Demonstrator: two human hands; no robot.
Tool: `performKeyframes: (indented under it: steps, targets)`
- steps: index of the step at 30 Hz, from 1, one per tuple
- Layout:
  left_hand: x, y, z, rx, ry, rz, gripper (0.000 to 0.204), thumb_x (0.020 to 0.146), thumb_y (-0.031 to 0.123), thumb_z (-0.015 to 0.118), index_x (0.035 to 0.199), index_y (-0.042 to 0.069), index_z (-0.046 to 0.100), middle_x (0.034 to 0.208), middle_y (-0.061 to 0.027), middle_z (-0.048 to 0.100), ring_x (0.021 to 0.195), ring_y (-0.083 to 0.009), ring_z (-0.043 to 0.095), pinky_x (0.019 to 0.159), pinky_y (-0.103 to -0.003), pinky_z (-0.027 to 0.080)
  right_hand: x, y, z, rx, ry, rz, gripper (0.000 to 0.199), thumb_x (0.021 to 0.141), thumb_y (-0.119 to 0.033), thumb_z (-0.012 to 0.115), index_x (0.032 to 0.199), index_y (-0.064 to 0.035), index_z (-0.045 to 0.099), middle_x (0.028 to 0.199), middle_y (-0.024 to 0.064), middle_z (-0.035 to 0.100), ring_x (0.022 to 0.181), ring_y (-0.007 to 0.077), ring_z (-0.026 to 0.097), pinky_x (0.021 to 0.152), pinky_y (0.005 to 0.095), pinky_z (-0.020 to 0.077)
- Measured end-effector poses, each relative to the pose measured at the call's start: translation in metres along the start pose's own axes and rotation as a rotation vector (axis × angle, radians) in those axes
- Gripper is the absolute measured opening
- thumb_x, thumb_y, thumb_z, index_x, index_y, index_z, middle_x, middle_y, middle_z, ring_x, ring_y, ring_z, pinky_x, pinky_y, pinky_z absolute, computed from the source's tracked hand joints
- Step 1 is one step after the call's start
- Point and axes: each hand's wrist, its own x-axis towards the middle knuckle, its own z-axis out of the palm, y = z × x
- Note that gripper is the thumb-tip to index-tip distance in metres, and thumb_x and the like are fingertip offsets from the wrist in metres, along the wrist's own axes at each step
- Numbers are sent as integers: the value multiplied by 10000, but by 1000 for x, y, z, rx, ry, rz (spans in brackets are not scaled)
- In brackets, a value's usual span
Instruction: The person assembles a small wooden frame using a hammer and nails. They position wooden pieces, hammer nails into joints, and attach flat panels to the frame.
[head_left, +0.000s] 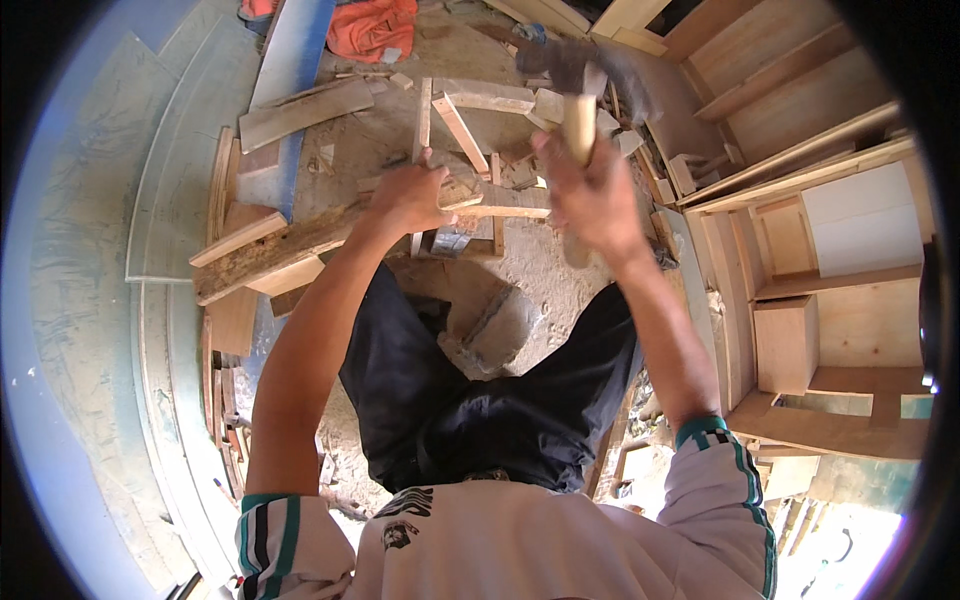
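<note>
R hand [592, 195]: clenched round hammer [578, 128] hdl, head blurred, to R of wood frame [424, 122] | L hand [412, 198]: touching frame, can't tell if gripping | frame: ahead of person's legs [400, 380], w/ rough plank [300, 246] to its L

White shirt [540, 545] — teal-and-black striped short sleeves [715, 470], black chest print [400, 534] — and dark trousers [500, 425].

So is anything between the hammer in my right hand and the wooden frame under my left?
Nothing visible stands between the hammer in your right hand and the wooden frame. Your left hand is on the frame itself, off to the left.
</note>
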Motion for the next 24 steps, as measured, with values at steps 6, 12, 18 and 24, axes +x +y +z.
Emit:
performKeyframes:
  steps: [6,12,18,24]
  targets:
    - [5,-2,2,29,-3,5,802,735,481,777,1356,42,520,1357,-239,547,1156,-360,608,966,-459,500,-19,59,23,-19,-324,285,350,948,-262,625,1008,75,553,559,86,553,421,179,549,408,362,457]
    - [7,3,-3,12,-34,12,772,742,475,758,1345,47,535,1514,-279,357,1159,-341,620,961,-433,513,-16,49,18,-49,-235,221,340,930,-281,646,1042,35,588,551,63,553,409,161,535,394,335,436]
    - [7,-9,10,39,3,-1,719,752,438,756,1332,65,550,1522,-282,339,1146,-342,626,961,-432,514,-2,16,8,-104,-242,235,331,939,-301,642,980,26,615,506,35,523,400,139,524,404,325,437]
    - [2,-2,4,11,38,19,714,743,413,761,1317,41,555,1516,-287,347,1138,-337,634,957,-427,518,3,7,6,-21,-36,69,356,969,-326,620,896,22,595,496,34,497,392,143,511,401,322,444]
